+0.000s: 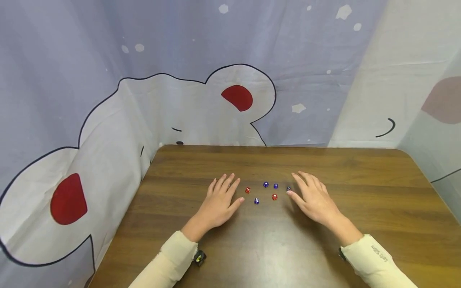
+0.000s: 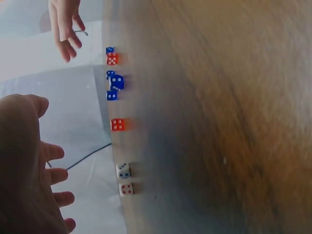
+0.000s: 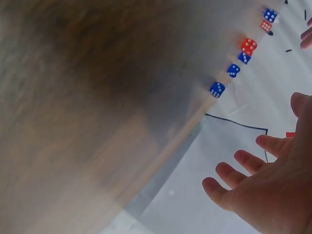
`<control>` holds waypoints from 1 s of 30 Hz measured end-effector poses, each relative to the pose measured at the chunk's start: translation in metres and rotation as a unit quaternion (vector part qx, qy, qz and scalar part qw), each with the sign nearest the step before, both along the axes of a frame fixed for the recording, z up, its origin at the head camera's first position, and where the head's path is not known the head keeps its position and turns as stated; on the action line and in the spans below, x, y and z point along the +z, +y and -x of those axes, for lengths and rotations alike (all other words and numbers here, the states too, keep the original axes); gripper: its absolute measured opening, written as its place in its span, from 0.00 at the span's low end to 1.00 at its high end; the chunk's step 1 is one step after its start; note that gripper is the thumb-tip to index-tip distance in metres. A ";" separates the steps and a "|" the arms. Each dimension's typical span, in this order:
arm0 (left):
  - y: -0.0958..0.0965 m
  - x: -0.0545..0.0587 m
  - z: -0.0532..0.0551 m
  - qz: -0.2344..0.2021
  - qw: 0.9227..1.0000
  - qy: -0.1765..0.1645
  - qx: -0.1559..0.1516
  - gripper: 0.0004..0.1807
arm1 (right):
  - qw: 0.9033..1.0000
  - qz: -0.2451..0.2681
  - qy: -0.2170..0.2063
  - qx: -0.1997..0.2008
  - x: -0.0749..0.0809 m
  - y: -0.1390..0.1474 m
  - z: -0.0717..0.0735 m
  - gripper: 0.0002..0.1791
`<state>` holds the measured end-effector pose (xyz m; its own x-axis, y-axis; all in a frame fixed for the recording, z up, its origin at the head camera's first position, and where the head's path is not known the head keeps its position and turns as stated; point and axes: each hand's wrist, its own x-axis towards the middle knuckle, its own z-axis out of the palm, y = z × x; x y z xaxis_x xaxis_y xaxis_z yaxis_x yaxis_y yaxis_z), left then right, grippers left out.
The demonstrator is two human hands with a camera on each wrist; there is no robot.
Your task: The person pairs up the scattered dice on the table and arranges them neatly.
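Fingers spread, my left hand (image 1: 217, 204) hovers palm down over the table, left of a small group of dice, and holds nothing. Two white dice, one with blue pips (image 2: 123, 170) and one with red pips (image 2: 126, 188), show below its fingers in the left wrist view; the hand hides them in the head view. Between the hands lie a red die (image 1: 247, 190), a second red die (image 1: 274, 197) and several blue dice (image 1: 265, 184). My right hand (image 1: 317, 202), also raised and holding nothing, has its thumb tip close to the rightmost blue die (image 1: 289, 189).
A brown wooden table (image 1: 252, 248) with rounded far corners carries the dice. Behind it and along both sides hangs a printed curtain (image 1: 187, 108) with cartoon shapes. A dark wrist device (image 1: 199, 257) sits at the left cuff.
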<state>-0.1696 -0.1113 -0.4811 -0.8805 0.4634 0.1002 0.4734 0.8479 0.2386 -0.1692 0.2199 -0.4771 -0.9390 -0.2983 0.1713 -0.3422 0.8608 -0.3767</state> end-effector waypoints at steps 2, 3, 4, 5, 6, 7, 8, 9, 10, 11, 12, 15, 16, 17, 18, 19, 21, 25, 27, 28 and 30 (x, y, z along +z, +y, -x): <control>0.003 0.001 -0.002 0.003 1.000 0.001 -0.004 0.37 | 1.000 -0.003 0.000 0.006 0.000 -0.002 -0.001 0.37; 0.004 0.001 -0.002 0.004 1.000 0.002 -0.006 0.37 | 1.000 -0.005 0.001 0.007 0.000 -0.003 -0.001 0.37; 0.005 0.001 -0.003 0.004 1.000 0.001 -0.007 0.36 | 1.000 -0.007 0.002 0.009 -0.001 -0.004 -0.002 0.37; 0.006 0.001 -0.003 0.004 1.000 -0.001 -0.007 0.36 | 1.000 -0.008 0.004 0.012 -0.001 -0.006 -0.002 0.37; 0.008 0.001 -0.004 0.006 1.000 -0.003 -0.007 0.35 | 1.000 -0.010 0.005 0.014 -0.001 -0.007 -0.002 0.37; 0.009 0.001 -0.004 0.006 1.000 -0.004 -0.008 0.35 | 1.000 -0.010 0.007 0.017 -0.002 -0.009 -0.003 0.36; 0.011 0.001 -0.004 0.005 1.000 -0.005 -0.009 0.34 | 1.000 -0.011 0.010 0.019 -0.002 -0.011 -0.003 0.36; 0.012 0.001 -0.005 0.004 1.000 -0.006 -0.009 0.33 | 1.000 -0.010 0.012 0.022 -0.002 -0.012 -0.004 0.35; 0.013 0.001 -0.005 0.004 1.000 -0.006 -0.010 0.33 | 1.000 -0.010 0.014 0.024 -0.002 -0.013 -0.004 0.35; 0.014 0.001 -0.005 0.004 1.000 -0.005 -0.011 0.33 | 0.999 -0.009 0.016 0.026 -0.002 -0.015 -0.004 0.34; 0.015 0.001 -0.005 0.006 1.000 -0.004 -0.012 0.33 | 0.999 -0.008 0.018 0.027 -0.002 -0.016 -0.005 0.34; 0.019 0.001 -0.006 0.011 1.000 -0.006 -0.014 0.33 | 0.999 -0.004 0.020 0.028 -0.001 -0.020 -0.006 0.34; 0.020 0.001 -0.006 0.012 1.000 -0.006 -0.015 0.33 | 0.999 -0.003 0.020 0.028 -0.001 -0.021 -0.005 0.34; 0.021 0.001 -0.006 0.014 1.000 -0.007 -0.015 0.33 | 0.999 -0.002 0.020 0.027 -0.001 -0.022 -0.005 0.34; 0.022 0.001 -0.006 0.014 1.000 -0.007 -0.016 0.33 | 0.999 -0.002 0.020 0.026 -0.001 -0.023 -0.006 0.34; 0.023 0.001 -0.006 0.012 1.000 -0.006 -0.017 0.33 | 0.999 0.000 0.019 0.026 0.000 -0.024 -0.006 0.34; 0.025 0.000 -0.006 0.012 1.000 -0.004 -0.018 0.31 | 0.999 0.001 0.020 0.027 0.001 -0.027 -0.006 0.34; 0.028 -0.002 -0.007 0.007 1.000 0.006 -0.019 0.28 | 0.999 0.005 0.019 0.032 0.002 -0.032 -0.006 0.33; 0.030 -0.002 -0.008 0.007 1.000 0.008 -0.019 0.28 | 0.999 0.001 0.018 0.036 0.002 -0.036 -0.006 0.32; 0.031 -0.002 -0.008 0.007 1.000 0.009 -0.019 0.27 | 0.999 0.000 0.016 0.038 0.002 -0.038 -0.007 0.32; 0.033 -0.002 -0.009 0.008 1.000 0.009 -0.019 0.27 | 0.999 -0.004 0.013 0.040 0.001 -0.041 -0.007 0.32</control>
<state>-0.1607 -0.0785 -0.4831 -0.8603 0.4982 0.1077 0.5094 0.8327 0.2172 -0.1620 0.1792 -0.4761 -0.9075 -0.3731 0.1931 -0.4193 0.8335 -0.3599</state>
